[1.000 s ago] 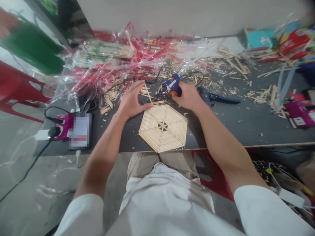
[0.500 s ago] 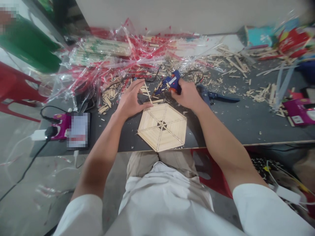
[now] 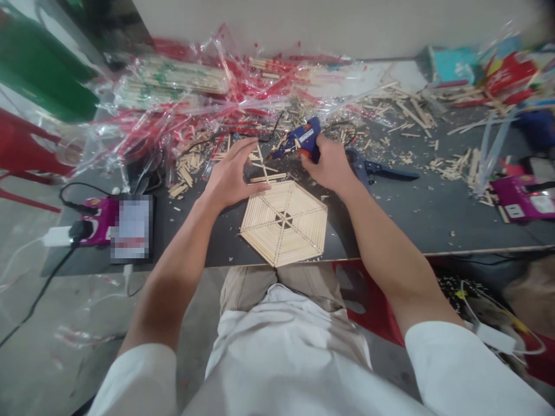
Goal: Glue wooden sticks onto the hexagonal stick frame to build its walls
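Note:
A thin wooden stick [image 3: 262, 162] stands slanted between the thumb and fingertips of my left hand [image 3: 229, 176], which is closed on it. My right hand [image 3: 332, 164] is wrapped around a blue hot glue gun [image 3: 306, 138], its nozzle pointing left toward the stick, with a gap between them. Below both hands, a hexagonal panel of wooden sticks [image 3: 299, 222] lies flat by the table's near edge, with glued spokes meeting at a small dark middle. My left thumb is at the panel's upper left corner. Loose sticks [image 3: 275, 177] lie just behind the panel.
Clear and red plastic wrappers [image 3: 195, 110] with bundled sticks crowd the back of the dark table [image 3: 390, 225]. Blue-handled cutters [image 3: 385, 170] lie right of my right hand. A phone [image 3: 132, 228] and a purple power strip [image 3: 97, 219] are at left. Stick offcuts [image 3: 453, 164] are scattered right.
The whole view has shifted slightly. Both hands keep nearly the same pose, with the stick and the glue gun still held.

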Demonstrator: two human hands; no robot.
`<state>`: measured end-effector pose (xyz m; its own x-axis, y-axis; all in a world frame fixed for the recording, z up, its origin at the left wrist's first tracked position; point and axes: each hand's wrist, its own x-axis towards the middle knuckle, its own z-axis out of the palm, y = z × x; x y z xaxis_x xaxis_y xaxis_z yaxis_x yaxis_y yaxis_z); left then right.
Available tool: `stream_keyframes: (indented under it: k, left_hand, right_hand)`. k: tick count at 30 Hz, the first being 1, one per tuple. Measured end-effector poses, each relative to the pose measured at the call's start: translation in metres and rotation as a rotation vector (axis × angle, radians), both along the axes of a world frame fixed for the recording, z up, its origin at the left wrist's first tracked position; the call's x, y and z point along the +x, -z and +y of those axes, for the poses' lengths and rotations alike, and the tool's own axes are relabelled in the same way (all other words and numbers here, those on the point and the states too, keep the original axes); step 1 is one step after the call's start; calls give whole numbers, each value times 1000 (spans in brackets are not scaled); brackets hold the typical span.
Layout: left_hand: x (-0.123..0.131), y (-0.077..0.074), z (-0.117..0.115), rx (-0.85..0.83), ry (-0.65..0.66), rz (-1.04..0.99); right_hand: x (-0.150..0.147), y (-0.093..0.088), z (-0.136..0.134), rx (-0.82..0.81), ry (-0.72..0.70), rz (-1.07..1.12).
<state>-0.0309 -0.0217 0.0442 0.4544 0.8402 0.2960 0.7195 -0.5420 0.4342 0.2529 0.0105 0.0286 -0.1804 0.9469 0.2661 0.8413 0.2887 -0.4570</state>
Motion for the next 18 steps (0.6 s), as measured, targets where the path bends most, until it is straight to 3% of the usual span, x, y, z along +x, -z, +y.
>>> stream_keyframes:
  k: [18]
  left_hand:
    - [4,-2,-3,-31,15,-29]
  right_hand:
    - [-2,-6,-4,-7,47,19]
